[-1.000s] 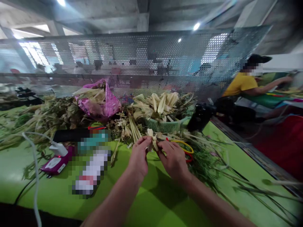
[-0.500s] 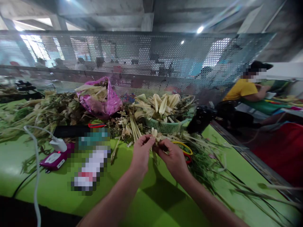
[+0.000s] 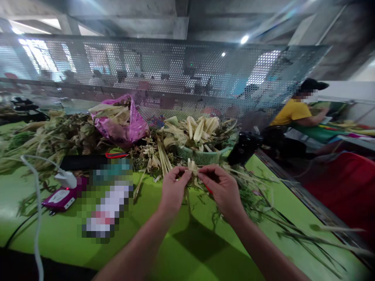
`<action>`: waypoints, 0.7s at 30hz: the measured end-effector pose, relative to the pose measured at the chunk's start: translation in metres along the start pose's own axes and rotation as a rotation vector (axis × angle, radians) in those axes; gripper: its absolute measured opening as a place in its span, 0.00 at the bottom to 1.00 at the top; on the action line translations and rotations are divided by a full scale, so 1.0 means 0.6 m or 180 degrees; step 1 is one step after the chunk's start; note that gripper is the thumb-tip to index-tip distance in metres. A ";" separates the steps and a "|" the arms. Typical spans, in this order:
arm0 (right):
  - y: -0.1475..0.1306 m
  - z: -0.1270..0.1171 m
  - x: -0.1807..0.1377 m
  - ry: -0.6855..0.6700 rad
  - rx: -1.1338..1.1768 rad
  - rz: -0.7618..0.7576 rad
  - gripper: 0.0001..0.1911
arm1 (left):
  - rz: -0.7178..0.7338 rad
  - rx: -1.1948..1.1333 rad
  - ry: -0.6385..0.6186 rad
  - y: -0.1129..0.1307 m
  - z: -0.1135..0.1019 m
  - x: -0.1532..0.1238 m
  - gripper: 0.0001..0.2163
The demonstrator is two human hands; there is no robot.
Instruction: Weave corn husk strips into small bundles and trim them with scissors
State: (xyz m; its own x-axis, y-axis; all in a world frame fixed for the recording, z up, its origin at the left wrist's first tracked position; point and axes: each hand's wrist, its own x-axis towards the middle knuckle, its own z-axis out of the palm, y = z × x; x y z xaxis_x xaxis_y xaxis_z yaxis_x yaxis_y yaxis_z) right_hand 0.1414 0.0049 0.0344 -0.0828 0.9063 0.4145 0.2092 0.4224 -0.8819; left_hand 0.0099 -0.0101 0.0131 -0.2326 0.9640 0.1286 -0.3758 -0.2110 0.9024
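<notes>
My left hand (image 3: 172, 191) pinches a small flower-like bunch of pale dried corn husk (image 3: 191, 167) between thumb and fingers. At its other side, the thumb and fingertips of my right hand (image 3: 225, 191) are closed on the same bunch. Its short pale strips point upward, and a stalk-like strip hangs below. Both hands are held above the green table (image 3: 146, 234), where their shadow falls. A bit of a red loop (image 3: 209, 189) shows beside my right hand, which hides the rest. Behind the hands stands a green basket (image 3: 202, 157) heaped with dried husks (image 3: 199, 128).
A pink plastic bag (image 3: 137, 127) holds more husks. Dried leaves (image 3: 67, 132) pile up at left. A purple power strip (image 3: 63, 197) with a white charger (image 3: 66, 178) and a blurred phone-like object (image 3: 108, 210) lie left. Plant stems (image 3: 293, 218) spread right. A person in yellow (image 3: 293, 111) sits beyond.
My right hand has risen slightly and shifted right, now covering the yellow loop that showed before. The husk bunch stays between both hands. The view has shifted slightly.
</notes>
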 end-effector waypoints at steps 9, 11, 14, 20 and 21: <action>-0.005 -0.003 -0.002 -0.0253 -0.0601 -0.0803 0.02 | -0.0095 -0.0060 0.0196 0.000 0.001 0.002 0.07; -0.004 -0.002 -0.002 -0.0377 -0.0702 -0.0983 0.02 | -0.0134 -0.0147 0.0307 0.002 -0.001 0.003 0.07; -0.003 -0.002 -0.002 -0.0462 -0.0782 -0.0992 0.03 | -0.0235 -0.0382 0.0393 0.006 -0.003 0.004 0.07; -0.005 -0.008 -0.001 -0.0264 -0.0625 -0.0408 0.02 | -0.0861 -0.1025 0.0334 0.005 -0.009 0.006 0.11; -0.005 -0.009 -0.001 -0.0219 -0.0505 -0.0235 0.03 | -0.0894 -0.1056 0.0297 0.004 -0.010 0.007 0.11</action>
State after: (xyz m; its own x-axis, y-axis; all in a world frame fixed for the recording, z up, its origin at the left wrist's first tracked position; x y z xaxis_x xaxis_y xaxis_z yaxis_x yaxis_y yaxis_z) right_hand 0.1458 0.0030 0.0379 -0.1689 0.8741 0.4555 0.3506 0.4852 -0.8010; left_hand 0.0028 -0.0074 0.0134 -0.1545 0.9759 -0.1542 -0.6999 0.0020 0.7142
